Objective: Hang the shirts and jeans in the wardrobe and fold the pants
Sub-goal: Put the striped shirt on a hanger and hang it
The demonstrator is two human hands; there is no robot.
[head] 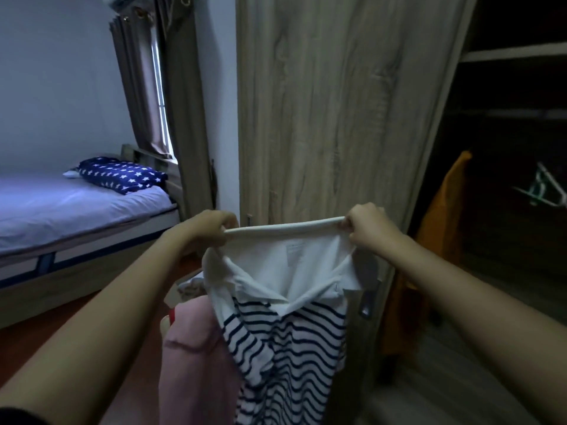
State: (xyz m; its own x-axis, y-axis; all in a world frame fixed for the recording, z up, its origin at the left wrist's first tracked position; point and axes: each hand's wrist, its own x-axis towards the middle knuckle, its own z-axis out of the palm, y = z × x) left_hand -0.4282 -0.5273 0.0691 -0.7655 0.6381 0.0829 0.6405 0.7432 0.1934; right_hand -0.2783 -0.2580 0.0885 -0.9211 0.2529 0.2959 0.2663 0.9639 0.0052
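A: Which step is she working on?

B: Hanging a shirt, I'd say. The left hand [214, 226] and right hand [365, 223] are both closed tight, pinching the 2 ends of the collar band of a striped shirt [285, 326] and stretching it taut in front of the wardrobe door [331, 118]

A: And the next move?

B: Probably getting a hanger [543, 188] into that neck opening. 1 is hanging inside the dark wardrobe, past an orange garment [441, 216]

A: Room to move?

B: The door edge is sitting just right of the shirt; the opening beyond is looking free, and the bed [61, 216] is lying well apart on the left
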